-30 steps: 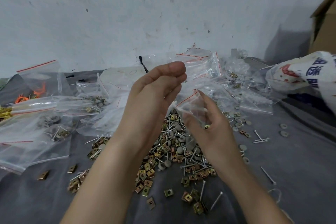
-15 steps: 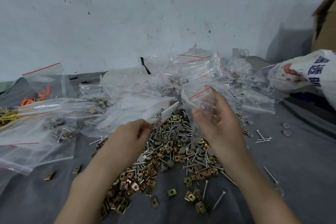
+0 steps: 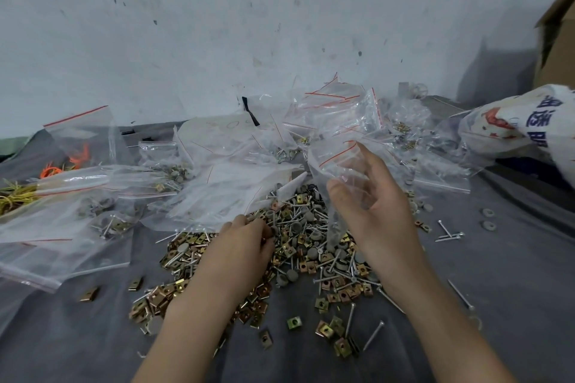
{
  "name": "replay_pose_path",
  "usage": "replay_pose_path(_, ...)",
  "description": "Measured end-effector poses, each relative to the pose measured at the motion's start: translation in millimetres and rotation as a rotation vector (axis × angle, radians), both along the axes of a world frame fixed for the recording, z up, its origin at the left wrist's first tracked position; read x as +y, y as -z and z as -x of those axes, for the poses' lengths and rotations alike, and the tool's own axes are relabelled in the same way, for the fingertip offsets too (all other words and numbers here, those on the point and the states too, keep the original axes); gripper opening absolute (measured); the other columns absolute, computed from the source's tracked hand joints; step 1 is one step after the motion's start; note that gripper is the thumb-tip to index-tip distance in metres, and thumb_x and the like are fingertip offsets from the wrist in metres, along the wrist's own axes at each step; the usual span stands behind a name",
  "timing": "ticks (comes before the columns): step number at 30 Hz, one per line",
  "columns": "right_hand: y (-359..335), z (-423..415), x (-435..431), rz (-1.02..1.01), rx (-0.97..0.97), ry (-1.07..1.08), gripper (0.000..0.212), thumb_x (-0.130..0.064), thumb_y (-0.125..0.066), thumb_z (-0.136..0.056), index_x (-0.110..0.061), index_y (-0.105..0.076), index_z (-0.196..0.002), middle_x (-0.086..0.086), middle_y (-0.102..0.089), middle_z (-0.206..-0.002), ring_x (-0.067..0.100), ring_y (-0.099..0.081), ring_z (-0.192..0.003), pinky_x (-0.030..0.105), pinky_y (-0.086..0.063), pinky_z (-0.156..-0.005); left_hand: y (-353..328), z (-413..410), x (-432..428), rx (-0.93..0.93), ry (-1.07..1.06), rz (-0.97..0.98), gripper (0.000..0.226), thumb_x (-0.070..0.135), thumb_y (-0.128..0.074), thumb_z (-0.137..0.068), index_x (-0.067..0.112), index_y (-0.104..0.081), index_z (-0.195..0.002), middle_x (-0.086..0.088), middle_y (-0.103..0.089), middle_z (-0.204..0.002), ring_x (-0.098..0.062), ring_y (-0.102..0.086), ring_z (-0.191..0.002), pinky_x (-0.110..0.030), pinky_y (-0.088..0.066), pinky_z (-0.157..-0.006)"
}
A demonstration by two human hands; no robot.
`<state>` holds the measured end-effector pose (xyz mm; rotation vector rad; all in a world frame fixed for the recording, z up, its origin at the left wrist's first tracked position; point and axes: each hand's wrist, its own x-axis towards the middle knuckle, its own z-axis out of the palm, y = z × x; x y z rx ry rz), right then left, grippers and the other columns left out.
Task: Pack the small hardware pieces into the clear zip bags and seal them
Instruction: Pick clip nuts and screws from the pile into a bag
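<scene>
1. A clear zip bag (image 3: 337,162) with a red line near its mouth is held up above the far side of the heap, mouth upward and its lower end hanging down towards the pieces.
2. The right hand (image 3: 376,214) holds this bag, palm turned inward. The thumb and the loosely bent fingers (image 3: 368,162) close on the plastic from either side.
3. The hardware pile (image 3: 311,247) lies on the grey cloth (image 3: 504,295) between the two forearms: brass-coloured square clips, nails and grey round caps mixed together.
4. The left hand (image 3: 245,246) is down on the near left part of the pile, knuckles up and fingers curled into the pieces. Their tips are hidden, so I cannot tell whether they grip anything.
5. Filled bags (image 3: 102,221) lie to the left, and a loose stack of empty bags (image 3: 336,109) sits behind the pile.
6. A few nails (image 3: 448,233) and washers (image 3: 487,218) lie apart on the right, near a white printed sack (image 3: 522,124) and a cardboard box (image 3: 557,40).
</scene>
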<state>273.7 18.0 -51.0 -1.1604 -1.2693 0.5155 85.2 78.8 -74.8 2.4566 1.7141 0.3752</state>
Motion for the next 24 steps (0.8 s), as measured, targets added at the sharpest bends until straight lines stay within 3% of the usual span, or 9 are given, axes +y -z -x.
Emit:
replay_pose_path(5, 1.3, -2.0, 1.8, -0.015, 0.01, 0.011, 0.054, -0.037, -0.065, -0.094, -0.064, -0.038, -0.132, -0.048, -0.051, -0.116, -0.018, -0.05, -0.116, 0.001, -0.044, -0.081, 2.4, -5.0, -0.7, 0.043, -0.023, -0.065, 0.024, 0.041, -0.049, -0.099, 0.028, -0.06, -0.116, 0.001, -0.053, -0.114, -0.02, -0.054, -0.11, -0.035, -0.048, -0.088)
replay_pose_path(9, 7.4, -4.7, 2.6, -0.012, 0.016, 0.02, 0.055, -0.039, -0.067, -0.093, -0.057, -0.041, -0.137, -0.037, -0.057, -0.119, -0.018, -0.051, -0.117, 0.006, -0.047, -0.084, 1.1, 1.2, 5.2, -0.25, -0.036, -0.057, 0.015, 0.037, -0.055, -0.098, 0.028, -0.066, -0.103, 0.005, -0.058, -0.099, -0.015, -0.057, -0.094, -0.032, -0.049, -0.082)
replay_pose_path(11, 9.3, -5.1, 4.1, 0.0, 0.018, 0.016, 0.052, -0.042, -0.066, -0.091, -0.062, -0.04, -0.132, -0.035, -0.057, -0.12, -0.018, -0.051, -0.117, 0.013, -0.047, -0.091, -0.2, 3.5, 8.3, -0.381, -0.053, -0.082, 0.005, 0.032, -0.058, -0.096, 0.031, -0.063, -0.093, 0.01, -0.06, -0.092, -0.004, -0.057, -0.084, -0.018, -0.044, -0.069)
replay_pose_path(13, 10.3, -5.5, 6.0, 0.006, 0.019, 0.012, 0.05, -0.043, -0.066, -0.091, -0.066, -0.04, -0.127, -0.035, -0.057, -0.12, -0.018, -0.05, -0.117, 0.017, -0.047, -0.092, 0.0, 3.4, 10.3, -0.452, -0.059, -0.081, 0.011, 0.03, -0.061, -0.094, 0.036, -0.058, -0.085, 0.015, -0.061, -0.086, 0.006, -0.055, -0.074, -0.009, -0.039, -0.058)
replay_pose_path(15, 11.0, -5.5, 8.1, 0.011, 0.012, 0.005, 0.049, -0.043, -0.066, -0.092, -0.068, -0.04, -0.124, -0.038, -0.056, -0.12, -0.019, -0.05, -0.117, 0.016, -0.046, -0.091, 1.7, 2.4, 11.6, -0.481, -0.058, -0.063, 0.015, 0.029, -0.062, -0.093, 0.037, -0.056, -0.082, 0.016, -0.062, -0.086, 0.006, -0.056, -0.074, -0.009, -0.039, -0.058)
replay_pose_path(17, 12.3, -5.8, 10.4, 0.015, 0.004, 0.002, 0.049, -0.042, -0.066, -0.092, -0.068, -0.04, -0.124, -0.042, -0.054, -0.118, -0.02, -0.05, -0.115, 0.014, -0.047, -0.089, 2.6, 1.0, 13.7, -0.463, -0.065, -0.102, 0.01, 0.028, -0.061, -0.094, 0.034, -0.056, -0.087, 0.015, -0.059, -0.093, -0.002, -0.057, -0.085, -0.013, -0.04, -0.066)
replay_pose_path(19, 14.7, -6.1, 12.6, 0.02, -0.011, 0.006, 0.051, -0.041, -0.066, -0.092, -0.064, -0.04, -0.129, -0.041, -0.056, -0.116, -0.02, -0.051, -0.113, 0.005, -0.047, -0.085, 0.9, -0.2, 14.8, -0.506, -0.079, -0.146, 0.005, 0.03, -0.061, -0.095, 0.03, -0.058, -0.091, 0.013, -0.056, -0.095, -0.003, -0.055, -0.087, -0.013, -0.04, -0.068)
replay_pose_path(22, 18.0, -5.5, 15.0, 0.031, -0.045, 0.007, 0.054, -0.039, -0.065, -0.094, -0.053, -0.041, -0.141, -0.032, -0.057, -0.123, -0.019, -0.052, -0.114, 0.003, -0.044, -0.083, -7.2, -2.8, 14.5, -0.785, -0.086, -0.081, 0.004, 0.029, -0.065, -0.092, 0.027, -0.063, -0.09, 0.01, -0.064, -0.09, -0.003, -0.06, -0.075, -0.01, -0.044, -0.057)
replay_pose_path(24, 20.2, -5.4, 16.1, 0.033, -0.052, 0.001, 0.057, -0.038, -0.065, -0.095, -0.05, -0.04, -0.145, -0.031, -0.057, -0.126, -0.02, -0.051, -0.115, 0.005, -0.041, -0.086, -13.7, -5.0, 14.7, -0.998, -0.083, 0.032, 0.006, 0.027, -0.069, -0.09, 0.023, -0.068, -0.094, 0.003, -0.071, -0.09, -0.003, -0.065, -0.076, -0.013, -0.049, -0.066)
